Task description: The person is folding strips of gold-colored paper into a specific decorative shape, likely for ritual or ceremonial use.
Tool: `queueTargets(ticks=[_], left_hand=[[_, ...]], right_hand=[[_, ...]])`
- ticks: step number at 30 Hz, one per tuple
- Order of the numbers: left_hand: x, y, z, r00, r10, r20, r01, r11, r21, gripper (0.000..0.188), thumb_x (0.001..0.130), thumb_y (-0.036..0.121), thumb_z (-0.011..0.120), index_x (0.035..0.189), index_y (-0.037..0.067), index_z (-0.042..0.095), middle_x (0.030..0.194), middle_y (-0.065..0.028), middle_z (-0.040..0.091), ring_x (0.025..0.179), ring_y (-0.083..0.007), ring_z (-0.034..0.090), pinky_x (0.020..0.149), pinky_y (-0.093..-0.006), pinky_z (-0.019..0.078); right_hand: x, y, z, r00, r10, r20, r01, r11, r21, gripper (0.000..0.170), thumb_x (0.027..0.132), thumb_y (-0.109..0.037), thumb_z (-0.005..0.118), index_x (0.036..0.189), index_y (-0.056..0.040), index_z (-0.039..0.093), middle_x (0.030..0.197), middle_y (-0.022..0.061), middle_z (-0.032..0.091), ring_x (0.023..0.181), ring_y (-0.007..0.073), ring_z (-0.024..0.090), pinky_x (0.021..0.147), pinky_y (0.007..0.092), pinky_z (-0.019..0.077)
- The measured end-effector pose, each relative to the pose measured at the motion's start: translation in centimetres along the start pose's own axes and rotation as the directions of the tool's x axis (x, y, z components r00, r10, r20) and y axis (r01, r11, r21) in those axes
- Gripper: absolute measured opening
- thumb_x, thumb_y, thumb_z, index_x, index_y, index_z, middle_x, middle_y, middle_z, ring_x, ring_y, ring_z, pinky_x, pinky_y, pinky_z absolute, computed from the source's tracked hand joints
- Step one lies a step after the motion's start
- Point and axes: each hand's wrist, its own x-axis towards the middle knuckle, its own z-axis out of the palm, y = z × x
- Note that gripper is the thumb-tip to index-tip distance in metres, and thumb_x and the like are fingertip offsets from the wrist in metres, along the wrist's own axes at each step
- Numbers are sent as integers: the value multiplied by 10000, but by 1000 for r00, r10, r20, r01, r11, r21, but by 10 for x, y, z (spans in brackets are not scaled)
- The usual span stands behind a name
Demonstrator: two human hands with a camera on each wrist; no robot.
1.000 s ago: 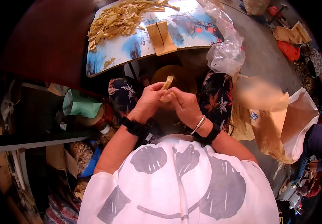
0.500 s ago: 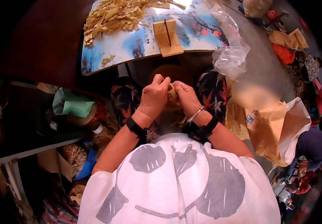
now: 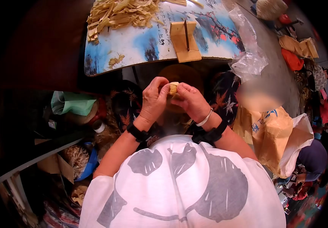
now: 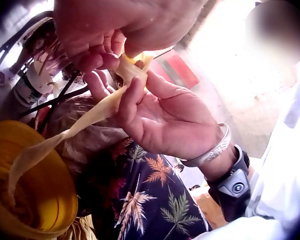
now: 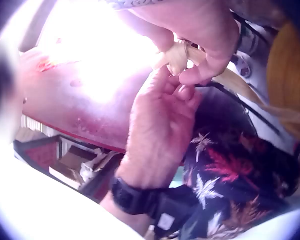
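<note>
In the head view both hands meet over the lap around a small folded bundle of a pale yellow, husk-like strip (image 3: 173,87). My right hand (image 3: 194,100) pinches the bundle between thumb and fingers. From the other side, my left hand (image 3: 155,97) holds its edge with thumb and fingertips, as the right wrist view also shows, with the left hand (image 5: 160,120) below the fold. A long tail of the strip (image 4: 90,117) hangs past the right hand's fingers towards a yellow bucket (image 4: 67,200) in the left wrist view. Fingers partly hide the fold.
A painted table (image 3: 137,40) stands ahead, bearing a heap of yellow strips (image 3: 118,13) and a wooden block (image 3: 178,41) with a dark rod. Clear plastic (image 3: 249,62) hangs at its right edge. A brown paper bag (image 3: 274,129) stands right, a green bag (image 3: 72,102) left.
The strip, earlier a raised loop, is now a compact fold. The left hand turned over it, then drew slightly back left with its fingers less closed. The head view has shifted a little.
</note>
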Motion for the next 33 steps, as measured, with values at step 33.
queueTargets(ticks=[33], left_hand=[[-16,44,37,801,-417,430,557,782,-279,179,976,196,607,1013,28,656,804,26,616,669,-43,525,626,-196,461]], right_hand=[[-21,-30,-38,787,-616,-36,295,427,-855,183,949,-199,572,973,-29,637,702,105,664,643,245,663,610,318,525]])
